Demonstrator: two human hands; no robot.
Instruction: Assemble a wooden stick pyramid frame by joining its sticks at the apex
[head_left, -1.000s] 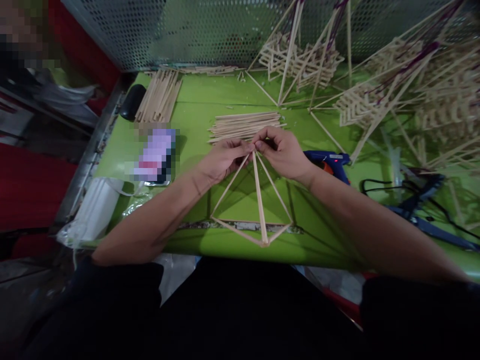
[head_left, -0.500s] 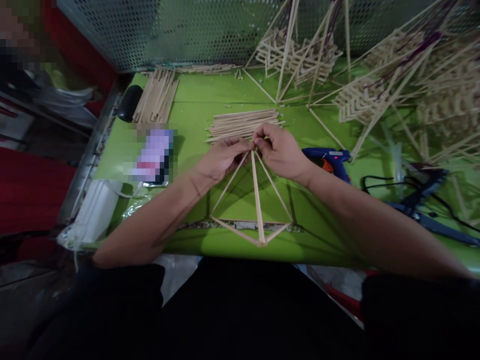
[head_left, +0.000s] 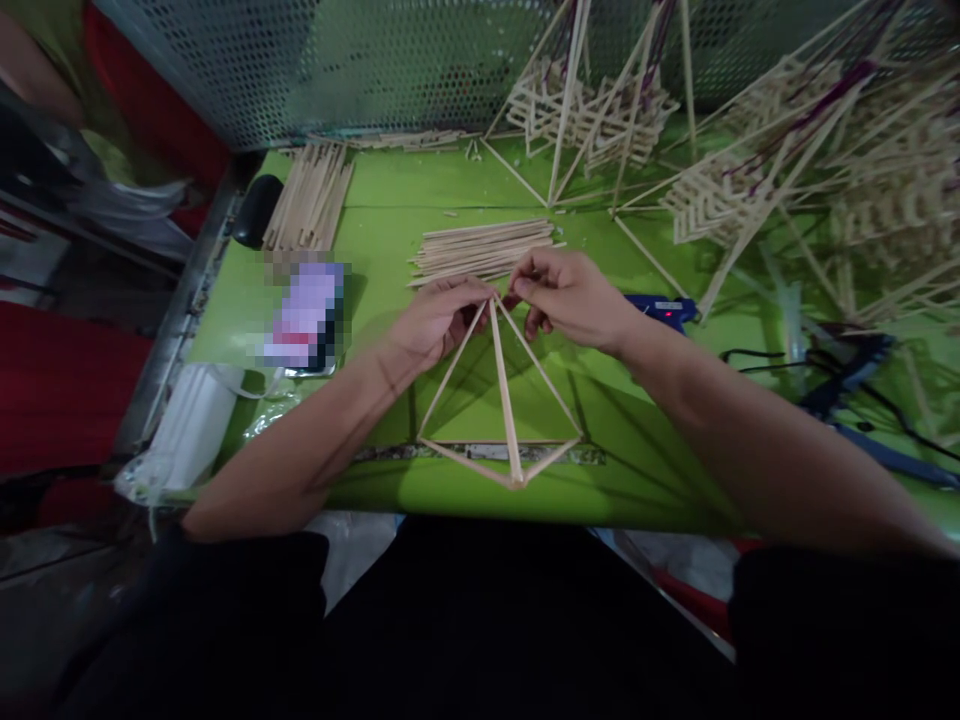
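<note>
A pyramid-shaped frame of thin wooden sticks (head_left: 504, 395) stands at the near edge of the green table (head_left: 375, 410), its tip pointing up and away. My left hand (head_left: 442, 320) pinches the frame at its tip. Just right of the tip is my right hand (head_left: 559, 295), its thumb and index finger pressed together and the other fingers curled; anything between them is too small to make out. Beyond both hands lies a pile of loose sticks (head_left: 484, 248). The blue glue gun (head_left: 664, 310) is partly hidden behind my right wrist.
Finished stick structures (head_left: 720, 195) with purple strings crowd the back right. At the left are another stick bundle (head_left: 311, 200), a black object (head_left: 257, 210), a phone (head_left: 304, 315) and a white box (head_left: 187, 420). A perforated metal panel (head_left: 337, 70) borders the back. Blue pliers-like tools lie right.
My right hand has moved slightly right, off the frame's tip, and its lower fingers have loosened. The tip and my left hand have shifted slightly left.
</note>
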